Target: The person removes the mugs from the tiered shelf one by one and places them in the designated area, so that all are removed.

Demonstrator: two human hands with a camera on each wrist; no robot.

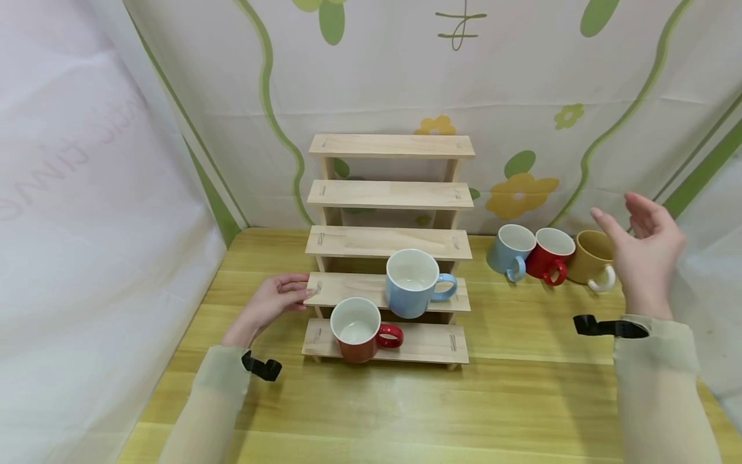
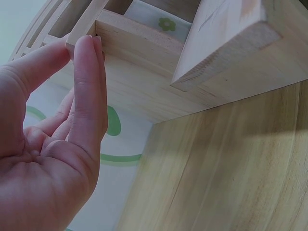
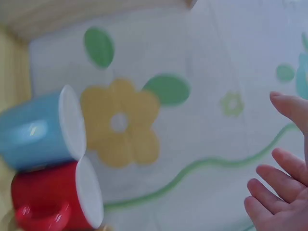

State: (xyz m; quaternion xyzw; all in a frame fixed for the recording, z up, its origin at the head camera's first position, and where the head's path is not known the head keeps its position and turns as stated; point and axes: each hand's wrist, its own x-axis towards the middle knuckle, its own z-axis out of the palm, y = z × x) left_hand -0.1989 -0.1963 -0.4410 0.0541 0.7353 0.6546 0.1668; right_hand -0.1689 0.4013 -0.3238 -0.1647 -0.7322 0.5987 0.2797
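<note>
My left hand point(image 1: 277, 301) pinches the left end of the second step from the bottom of a wooden tiered shelf point(image 1: 390, 242). In the left wrist view, thumb and fingertips point(image 2: 85, 48) meet on the board's corner. A light blue mug point(image 1: 413, 283) stands on that same step, its handle to the right. On the lowest step stands a red mug point(image 1: 356, 330) with a white inside, handle also to the right. My right hand point(image 1: 649, 248) is raised at the right, thumb and fingers apart, holding nothing. It is nearest to a mustard mug point(image 1: 587, 258) with a white handle.
Beside the mustard mug, a red mug point(image 1: 547, 254) and a light blue mug point(image 1: 510, 248) stand in a row on the wooden table point(image 1: 522, 399), right of the shelf. A printed cloth point(image 1: 371, 71) hangs behind, and white cloth point(image 1: 87, 225) hangs at the left.
</note>
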